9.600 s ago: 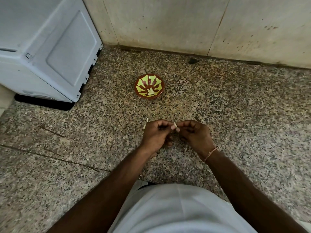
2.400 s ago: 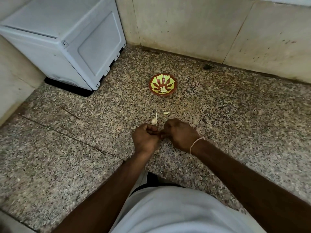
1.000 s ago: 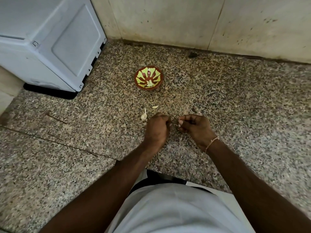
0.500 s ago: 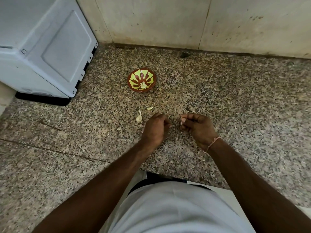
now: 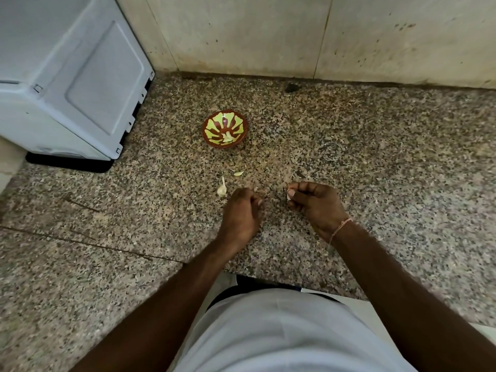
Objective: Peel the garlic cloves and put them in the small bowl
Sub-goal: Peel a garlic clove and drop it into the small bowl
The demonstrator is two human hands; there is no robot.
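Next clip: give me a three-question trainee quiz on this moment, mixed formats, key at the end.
1. True or false: the small bowl already holds something pale.
2. Which hand pinches a pale bit of garlic: A) left hand B) right hand?
3. Fill in: two pale garlic scraps lie on the ____ between the bowl and the left hand.

Key: 1 true; 2 B; 3 countertop.

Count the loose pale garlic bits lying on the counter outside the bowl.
2: a larger piece with a pointed tip just left of the left hand, and a smaller sliver further back towards the bowl. The hands may hide more.
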